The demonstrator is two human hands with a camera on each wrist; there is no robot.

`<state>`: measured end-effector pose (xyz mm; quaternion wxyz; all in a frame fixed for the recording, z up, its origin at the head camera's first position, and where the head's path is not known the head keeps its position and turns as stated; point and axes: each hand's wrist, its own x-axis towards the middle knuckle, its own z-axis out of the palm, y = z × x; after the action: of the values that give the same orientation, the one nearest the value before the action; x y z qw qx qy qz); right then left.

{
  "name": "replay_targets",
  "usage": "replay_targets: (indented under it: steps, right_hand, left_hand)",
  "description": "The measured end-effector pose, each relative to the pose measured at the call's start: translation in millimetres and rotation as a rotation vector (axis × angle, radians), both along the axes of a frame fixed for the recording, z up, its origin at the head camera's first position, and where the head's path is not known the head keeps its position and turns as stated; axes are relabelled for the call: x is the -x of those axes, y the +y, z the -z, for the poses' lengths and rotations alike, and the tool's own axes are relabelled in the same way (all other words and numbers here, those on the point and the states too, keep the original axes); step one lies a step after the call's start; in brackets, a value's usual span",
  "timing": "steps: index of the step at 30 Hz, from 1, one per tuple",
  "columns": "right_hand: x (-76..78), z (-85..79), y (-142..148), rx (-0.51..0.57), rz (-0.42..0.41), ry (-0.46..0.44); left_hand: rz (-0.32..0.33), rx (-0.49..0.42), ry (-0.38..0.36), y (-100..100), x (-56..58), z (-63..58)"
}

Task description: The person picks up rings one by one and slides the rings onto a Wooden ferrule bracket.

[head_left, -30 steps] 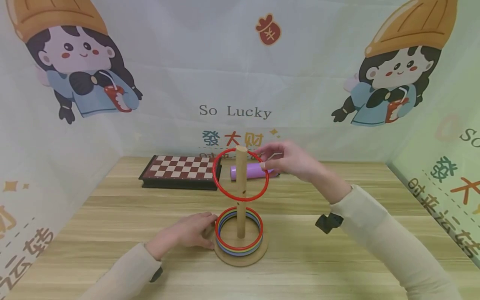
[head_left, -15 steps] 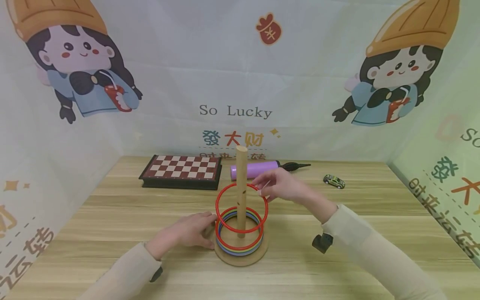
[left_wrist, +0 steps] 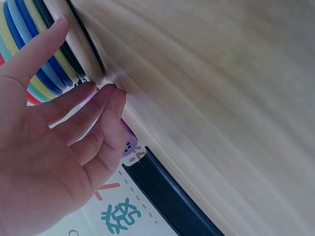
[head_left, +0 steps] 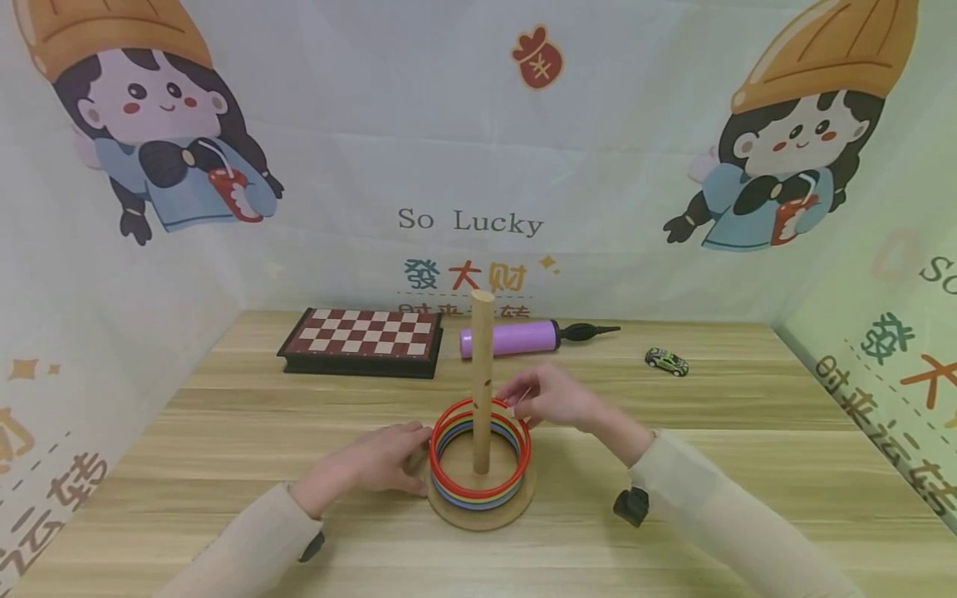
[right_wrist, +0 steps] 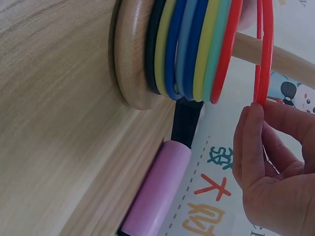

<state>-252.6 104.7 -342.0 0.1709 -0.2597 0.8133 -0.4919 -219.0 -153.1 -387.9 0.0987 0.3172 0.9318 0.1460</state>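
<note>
A wooden ring-toss stand has a round base (right_wrist: 132, 59) and an upright post (head_left: 482, 374). Stacked around the post are several rings in black, yellow, blue and green, topped by a red ring (right_wrist: 227, 54). My right hand (head_left: 552, 397) pinches the edge of another red ring (right_wrist: 267, 49) between thumb and fingers. That ring encircles the post and is slightly tilted, with a gap to the stack on my hand's side. My left hand (head_left: 381, 458) rests against the left side of the base, thumb and fingertips touching its edge (left_wrist: 81, 44).
A checkered board-game box (head_left: 359, 342) lies at the back left. Behind the post lies a purple hand pump (head_left: 516, 339) with a black nozzle. A small green toy car (head_left: 666, 361) stands at the back right. Printed cloth (head_left: 336, 166) encloses the wooden tabletop (head_left: 247, 432).
My right hand has lowered the red ring down the post from near its top to just above the stack. The toy car and pump nozzle have come into view. My left hand stays put.
</note>
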Motion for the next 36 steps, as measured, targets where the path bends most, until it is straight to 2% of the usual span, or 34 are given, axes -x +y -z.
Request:
replay_targets:
  steps: [12, 20, 29, 36]
  right_hand:
    - [0.7, 7.7, -3.6, -0.012, 0.038, -0.003]
    - [1.4, 11.8, -2.4, -0.030, 0.024, 0.051]
    - [0.3, 14.4, -4.2, -0.042, 0.021, 0.053]
    - [0.1, 18.9, -7.4, -0.069, 0.018, 0.107]
  left_hand:
    - [0.003, 0.000, 0.002, 0.0, -0.3, -0.5]
    - [0.012, 0.000, 0.007, 0.2, -0.6, -0.9]
    - [0.014, -0.001, 0.010, 0.5, -0.3, -1.0]
    - [0.013, -0.004, 0.003, 0.0, -1.0, -1.1]
